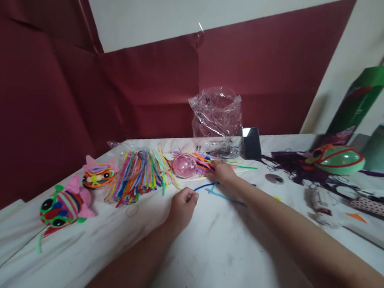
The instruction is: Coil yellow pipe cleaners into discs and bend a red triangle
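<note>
My left hand (pixel 184 204) is closed in a pinch above the white table, with a dark blue pipe cleaner (pixel 204 186) running out from its fingertips to the right. My right hand (pixel 223 172) reaches to a loose pile of colourful pipe cleaners (pixel 204 163); its fingertips touch the pile and are partly hidden. A pink see-through balloon or ball (pixel 184 166) sits at the left end of that pile. Light blue pipe cleaners (pixel 226 197) lie on the table below my right wrist. Left of the ball a big bundle of pipe cleaners (pixel 144 173) lies partly in clear plastic.
Two decorated fish-like figures, a larger one (pixel 66 205) and a smaller one (pixel 99 175), stand on the left. Behind are a clear plastic bag (pixel 217 117) and a phone (pixel 251 144). To the right lie a green balloon (pixel 342 160), purple shreds (pixel 291 164) and a dotted case (pixel 374 207).
</note>
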A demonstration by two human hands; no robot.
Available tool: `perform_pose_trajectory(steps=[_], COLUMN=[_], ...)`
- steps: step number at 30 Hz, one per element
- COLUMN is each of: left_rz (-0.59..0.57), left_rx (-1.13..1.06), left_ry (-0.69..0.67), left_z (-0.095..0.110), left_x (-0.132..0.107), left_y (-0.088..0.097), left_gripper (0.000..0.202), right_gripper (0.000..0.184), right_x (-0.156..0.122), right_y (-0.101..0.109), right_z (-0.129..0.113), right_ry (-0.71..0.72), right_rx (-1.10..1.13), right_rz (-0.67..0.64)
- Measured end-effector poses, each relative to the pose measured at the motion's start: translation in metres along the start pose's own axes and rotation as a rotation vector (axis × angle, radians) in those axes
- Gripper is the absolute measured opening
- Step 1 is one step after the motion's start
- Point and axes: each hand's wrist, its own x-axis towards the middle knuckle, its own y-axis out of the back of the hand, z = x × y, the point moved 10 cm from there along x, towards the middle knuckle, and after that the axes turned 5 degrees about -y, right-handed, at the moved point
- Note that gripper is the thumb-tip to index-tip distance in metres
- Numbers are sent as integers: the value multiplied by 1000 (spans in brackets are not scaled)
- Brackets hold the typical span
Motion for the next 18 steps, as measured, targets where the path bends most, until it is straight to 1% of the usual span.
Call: perform_pose_trajectory(steps=[4, 8, 11, 16, 18], left_rz=[-14, -24, -30, -50, -51], left_rx=[-3, -5, -8, -13, -9], left_ry=[-3, -5, -2, -13, -17], left_z=[-2, -1, -1, -1, 0], left_x=[0, 0, -1, -2, -2], left_y=[-2, -4, -5, -8, -8], left_gripper=[19, 19, 19, 19, 19], right_gripper=[27, 26, 26, 24, 24], right_x=[4, 12, 17, 19, 17], right_y=[-11, -9, 6, 39, 48], right_z=[-3, 1, 10, 48, 58], right_ry=[-1, 13, 11, -140, -167], right_rx=[-24, 13, 56, 30, 12], right_rz=[-32, -58, -23, 83, 105])
